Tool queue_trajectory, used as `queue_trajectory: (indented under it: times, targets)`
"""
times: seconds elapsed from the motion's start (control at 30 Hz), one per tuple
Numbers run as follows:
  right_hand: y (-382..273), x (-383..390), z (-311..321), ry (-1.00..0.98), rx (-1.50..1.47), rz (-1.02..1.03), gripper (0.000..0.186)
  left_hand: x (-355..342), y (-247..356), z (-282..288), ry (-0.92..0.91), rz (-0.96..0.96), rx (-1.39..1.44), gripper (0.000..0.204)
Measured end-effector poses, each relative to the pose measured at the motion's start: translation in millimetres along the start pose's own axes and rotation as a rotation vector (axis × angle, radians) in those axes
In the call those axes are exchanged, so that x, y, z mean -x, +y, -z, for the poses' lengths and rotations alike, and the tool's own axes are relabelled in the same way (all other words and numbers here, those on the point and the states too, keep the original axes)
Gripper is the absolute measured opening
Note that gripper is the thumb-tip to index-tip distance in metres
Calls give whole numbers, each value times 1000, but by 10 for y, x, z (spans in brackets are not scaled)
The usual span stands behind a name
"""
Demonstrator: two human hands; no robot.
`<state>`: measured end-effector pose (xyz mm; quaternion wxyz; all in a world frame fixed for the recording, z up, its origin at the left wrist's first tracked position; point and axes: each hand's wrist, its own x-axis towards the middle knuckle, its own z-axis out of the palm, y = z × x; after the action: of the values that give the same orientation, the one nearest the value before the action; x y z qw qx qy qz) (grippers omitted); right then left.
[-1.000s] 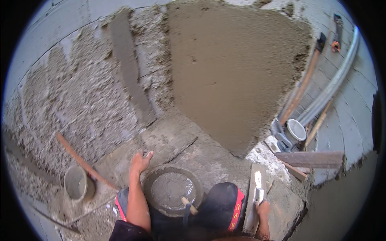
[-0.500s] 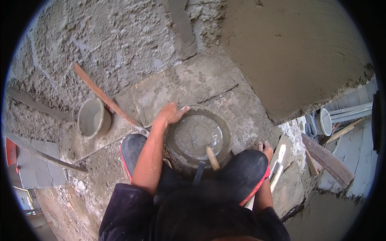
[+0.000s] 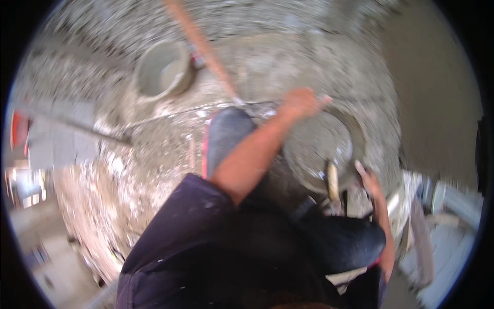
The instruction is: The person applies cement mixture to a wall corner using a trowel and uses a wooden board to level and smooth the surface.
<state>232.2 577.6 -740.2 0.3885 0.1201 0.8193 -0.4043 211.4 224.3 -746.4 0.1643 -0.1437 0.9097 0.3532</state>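
Observation:
A round bucket point(image 3: 360, 131) of wet grey mortar point(image 3: 314, 141) stands on the rough ground between my legs and to the right in the view. A trowel's wooden handle point(image 3: 333, 180) sticks up from the mortar and leans over the near rim; its blade is hidden. My left hand point(image 3: 299, 104) is closed on the bucket's far left rim, the thumb stretched along it. My right hand point(image 3: 367, 179) is at the near right side, by the rim, with one finger or thumb against it. Motion blurs that hand, and its other fingers are hidden.
Another grey bucket point(image 3: 163, 72) stands at the far left beside a long reddish wooden strip point(image 3: 200, 44). A thin bar point(image 3: 77, 123) lies further left. Smooth wet plaster point(image 3: 437, 98) covers the right side. Planks point(image 3: 422, 237) lie at the lower right.
My view has swung left, so the buckets and strip appear further right. My right hand has moved from beside my right knee to the mortar bucket's side. My left hand stays on the rim.

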Motion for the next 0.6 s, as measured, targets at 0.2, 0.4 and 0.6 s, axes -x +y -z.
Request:
queue_trajectory:
  times: [0.2, 0.4, 0.6]
  targets:
    - [1100, -474, 306, 169, 174, 173, 61, 281, 142, -196, 115, -201, 221, 63]
    - [137, -957, 154, 189, 557, 162, 64, 388, -66, -1, 338, -237, 480, 62]
    - [-1437, -1078, -128, 195, 793, 387, 67, 343, -173, 744, 653, 25, 761, 59]
